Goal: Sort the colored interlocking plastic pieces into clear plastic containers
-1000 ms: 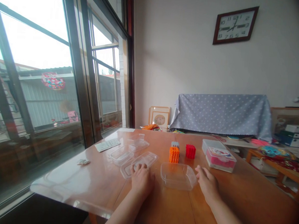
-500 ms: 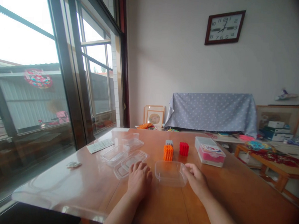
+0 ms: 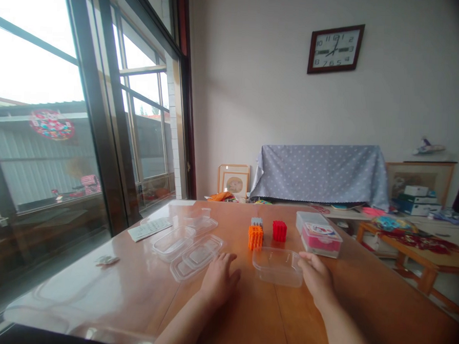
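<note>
In the head view my right hand [image 3: 317, 277] pinches the right rim of a clear plastic container [image 3: 275, 278] that rests on the table. My left hand [image 3: 221, 277] is open over the tabletop, fingers loosely bent, beside the right end of some clear plastic lids [image 3: 196, 256]. Behind the container stand an orange stack of interlocking blocks [image 3: 255, 238], a light grey stack [image 3: 256, 222] partly hidden by it, and a red stack [image 3: 279, 230] to their right.
On the left of the wooden table [image 3: 245, 316] are more clear containers [image 3: 175, 242], a printed sheet [image 3: 149, 229] and a small crumpled packet [image 3: 107, 260]. Two lidded plastic boxes [image 3: 321, 244], one with pink contents, stand at the right. A window [image 3: 34, 146] borders the left side.
My right hand has moved right, and the clear container has shifted right with it, away from my left hand. My left hand has moved slightly right, off the edge of the lids.
</note>
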